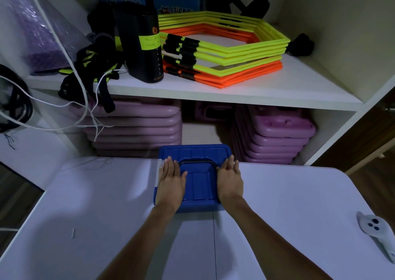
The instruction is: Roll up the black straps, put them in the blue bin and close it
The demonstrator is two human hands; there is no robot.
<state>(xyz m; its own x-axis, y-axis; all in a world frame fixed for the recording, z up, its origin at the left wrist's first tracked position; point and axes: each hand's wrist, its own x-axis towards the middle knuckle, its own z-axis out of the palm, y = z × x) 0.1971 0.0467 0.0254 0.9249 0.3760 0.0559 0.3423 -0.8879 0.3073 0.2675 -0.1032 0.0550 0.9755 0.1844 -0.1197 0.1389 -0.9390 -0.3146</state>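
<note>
On the white table (277,194) sits the blue bin (193,185), lid on. Left hand (171,183) and right hand (229,180) lie flat and open on the lid, either side of its handle (195,162), holding nothing. Stiff, light plastic, probably; press near the edges.

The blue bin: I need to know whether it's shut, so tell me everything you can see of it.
The blue bin sits at the far edge of the white table, lid on. It looks like glossy moulded plastic, rectangular with rounded corners, ribbed on top, a dark handle folded flat in a recess. The left hand and right hand press flat on the lid's two sides. A pale patch shows at its left edge. Whether the latches are engaged cannot be told.
</note>
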